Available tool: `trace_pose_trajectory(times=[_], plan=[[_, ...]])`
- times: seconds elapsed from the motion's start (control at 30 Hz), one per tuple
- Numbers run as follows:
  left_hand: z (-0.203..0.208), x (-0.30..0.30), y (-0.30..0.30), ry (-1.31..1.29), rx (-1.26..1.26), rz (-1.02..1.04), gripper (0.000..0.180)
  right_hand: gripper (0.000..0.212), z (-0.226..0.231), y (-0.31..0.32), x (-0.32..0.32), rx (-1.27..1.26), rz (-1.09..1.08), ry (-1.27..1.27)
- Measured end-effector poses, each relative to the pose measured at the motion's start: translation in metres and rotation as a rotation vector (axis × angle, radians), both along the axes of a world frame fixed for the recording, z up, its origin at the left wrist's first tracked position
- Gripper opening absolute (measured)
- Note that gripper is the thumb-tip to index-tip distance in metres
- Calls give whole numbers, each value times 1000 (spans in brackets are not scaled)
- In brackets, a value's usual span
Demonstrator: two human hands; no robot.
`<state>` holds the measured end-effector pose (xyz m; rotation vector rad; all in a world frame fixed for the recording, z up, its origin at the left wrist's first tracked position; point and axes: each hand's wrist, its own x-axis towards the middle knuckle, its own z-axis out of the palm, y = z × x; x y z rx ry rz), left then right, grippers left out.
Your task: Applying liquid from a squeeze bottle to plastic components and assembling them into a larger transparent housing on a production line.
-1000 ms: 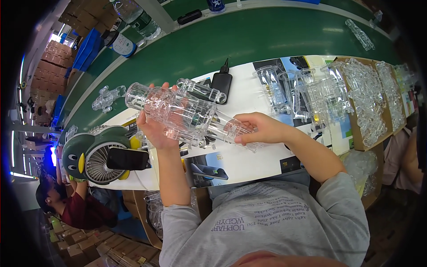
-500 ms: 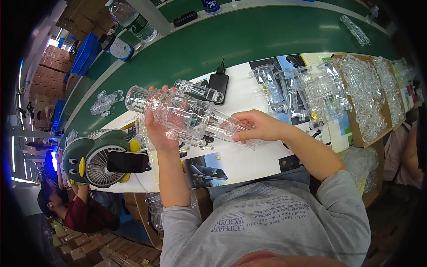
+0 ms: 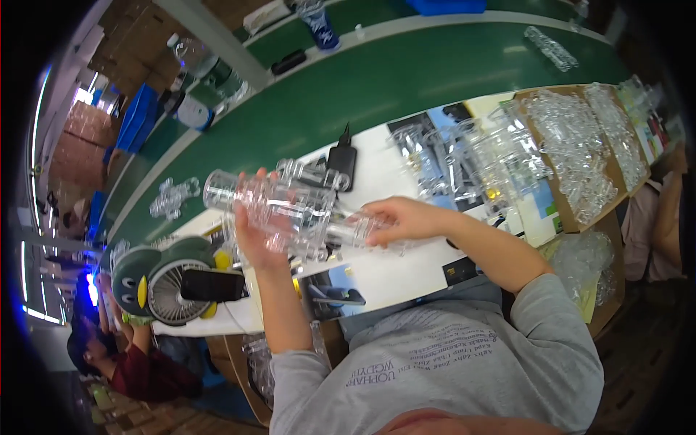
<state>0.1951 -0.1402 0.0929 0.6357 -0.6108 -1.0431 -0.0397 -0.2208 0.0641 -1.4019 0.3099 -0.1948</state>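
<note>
My left hand (image 3: 259,235) wraps around a clear plastic assembly (image 3: 308,210) with a wide cylinder at its left end and smaller tubes along its sides. At its right end, my right hand (image 3: 406,220) grips a slender clear plastic piece (image 3: 350,230) between thumb and fingers. This piece meets the assembly; blur and transparency hide how they join. Both are held above the paper-covered table edge. Just beyond them lies a black bottle with a pointed nozzle (image 3: 341,161).
Several clear plastic parts (image 3: 464,163) stand to the right, beside a cardboard box (image 3: 573,210) full of similar pieces. A penguin-shaped fan (image 3: 167,286) with a phone (image 3: 212,286) in front is at left. Another clear part (image 3: 174,198) lies on the green surface. A person (image 3: 138,362) sits far left.
The whole view has shifted and tilted slightly, with some blur. Both hands keep their hold on the clear pieces, which sit at nearly the same angle to each other.
</note>
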Motion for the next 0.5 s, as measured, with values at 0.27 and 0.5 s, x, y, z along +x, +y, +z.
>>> trace_pose_trajectory(times=[0.27, 0.5], plan=[[56, -47, 13, -364, -76, 181, 72, 61, -2, 11, -3, -946, -443, -49], [95, -73, 13, -530, -529, 106, 86, 61, 7, 29, -1, -739, -316, -176]])
